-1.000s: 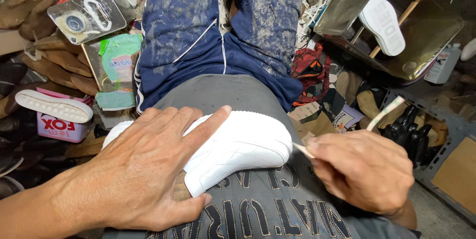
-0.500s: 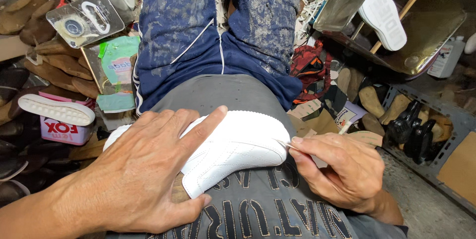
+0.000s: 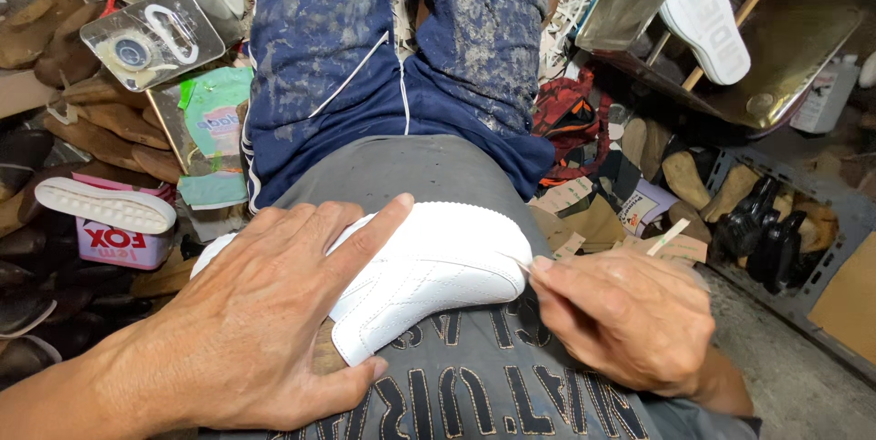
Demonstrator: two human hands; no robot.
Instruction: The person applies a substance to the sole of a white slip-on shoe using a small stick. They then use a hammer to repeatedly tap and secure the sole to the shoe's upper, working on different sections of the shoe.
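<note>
left hand (image 3: 246,330): fingers spread flat, pressing white shoe upper (image 3: 429,271) on lap | right hand (image 3: 625,321): fingers pinched closed on thin stick (image 3: 671,235), tip at toe edge

My lap (image 3: 429,175) is what carries things here. A white shoe (image 3: 438,267) lies right on it, on its side. My lap has a grey cloth with letters and blue, spotty trousers.
</note>
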